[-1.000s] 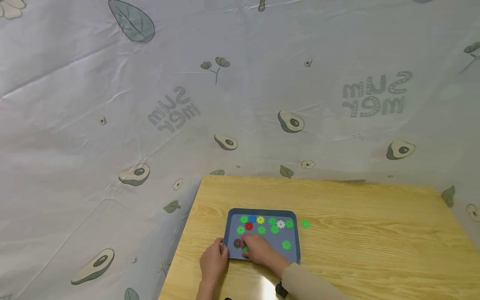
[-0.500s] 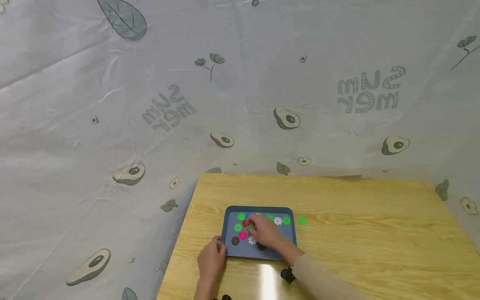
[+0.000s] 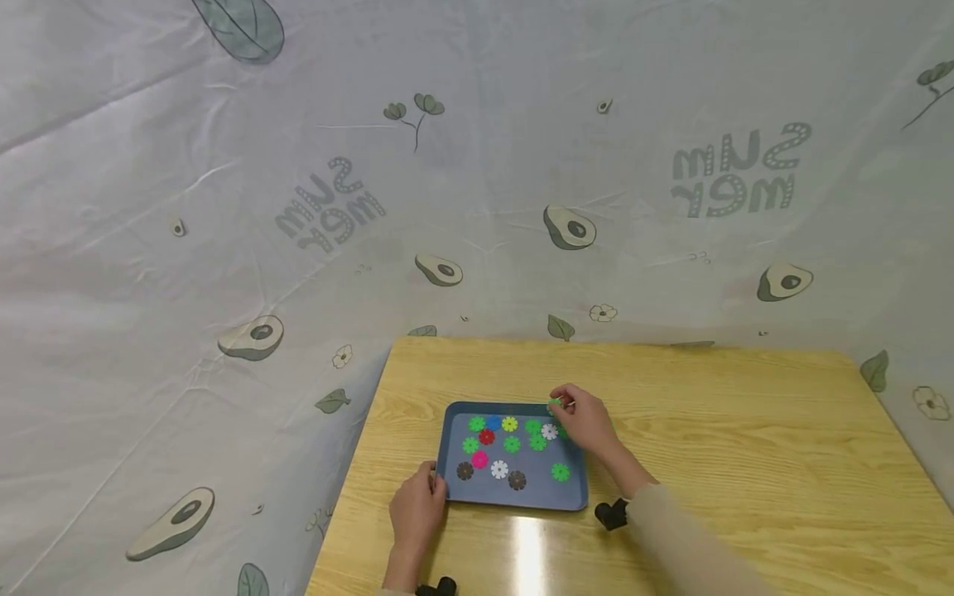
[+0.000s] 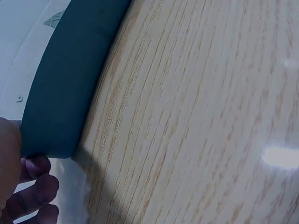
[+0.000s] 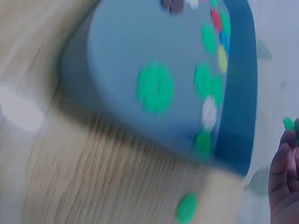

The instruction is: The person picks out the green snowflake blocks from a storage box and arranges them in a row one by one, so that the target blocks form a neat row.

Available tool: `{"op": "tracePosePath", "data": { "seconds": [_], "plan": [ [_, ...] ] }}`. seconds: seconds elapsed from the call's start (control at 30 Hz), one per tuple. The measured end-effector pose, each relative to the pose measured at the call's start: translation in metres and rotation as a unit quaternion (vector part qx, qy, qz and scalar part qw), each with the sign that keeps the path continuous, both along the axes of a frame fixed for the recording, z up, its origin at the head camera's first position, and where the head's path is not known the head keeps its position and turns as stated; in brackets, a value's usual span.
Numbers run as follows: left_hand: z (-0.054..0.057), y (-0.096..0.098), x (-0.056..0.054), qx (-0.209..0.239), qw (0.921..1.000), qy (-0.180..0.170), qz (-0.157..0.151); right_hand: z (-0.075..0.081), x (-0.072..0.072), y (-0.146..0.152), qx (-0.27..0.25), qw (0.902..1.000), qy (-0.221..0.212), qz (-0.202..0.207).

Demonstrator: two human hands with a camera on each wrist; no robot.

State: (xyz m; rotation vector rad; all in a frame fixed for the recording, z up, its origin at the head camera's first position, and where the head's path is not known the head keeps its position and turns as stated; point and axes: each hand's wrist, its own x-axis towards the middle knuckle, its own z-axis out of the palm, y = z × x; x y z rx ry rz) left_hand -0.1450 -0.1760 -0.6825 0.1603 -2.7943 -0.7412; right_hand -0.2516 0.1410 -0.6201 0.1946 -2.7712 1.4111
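My left hand (image 3: 417, 507) grips the near left corner of a blue-grey tray (image 3: 532, 494); in the left wrist view its fingers (image 4: 44, 189) curl by the tray's end wall. Above the tray's far right corner, my right hand (image 3: 589, 420) pinches a green notched disc (image 3: 555, 406) between thumb and fingertips. That disc also shows at the fingertips at the right edge of the right wrist view. Flat on the tray lie several more notched discs: green, a red disc (image 3: 487, 436), a blue disc (image 3: 493, 422), a yellow disc (image 3: 510, 424), a pink disc (image 3: 480, 459), white and dark brown.
A loose green disc (image 5: 187, 208) lies on the wooden table (image 3: 730, 447) just outside the tray's right side; the right hand hides it in the head view. Behind the table and to its left hangs a pale printed cloth (image 3: 492, 182). Light glares off the table near the front.
My right hand has moved from the tray's near left, over its middle, to the far right corner, uncovering the pink, white and brown discs. My left hand keeps its grip on the tray.
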Motion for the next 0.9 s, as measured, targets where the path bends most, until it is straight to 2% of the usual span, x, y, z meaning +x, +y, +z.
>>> {"op": "tracePosePath", "data": {
  "seconds": [0.17, 0.4, 0.6, 0.9],
  "plan": [
    [0.001, 0.0, -0.001, 0.002, 1.0, -0.001, 0.004, -0.013, -0.002, 0.042, 0.007, 0.9986, -0.022, -0.048],
    [0.0, -0.001, -0.001, 0.004, 1.0, -0.008, 0.002, -0.033, 0.007, 0.085, 0.018, 0.9933, -0.059, -0.097],
    [0.0, -0.002, 0.0, 0.002, 1.0, -0.005, 0.002, -0.046, 0.017, 0.096, 0.013, 0.9914, -0.092, -0.093],
    [-0.001, -0.002, -0.001, 0.01, 0.9999, -0.003, -0.005, -0.05, 0.018, 0.096, 0.046, 0.9906, -0.094, -0.088]
  ]
}}
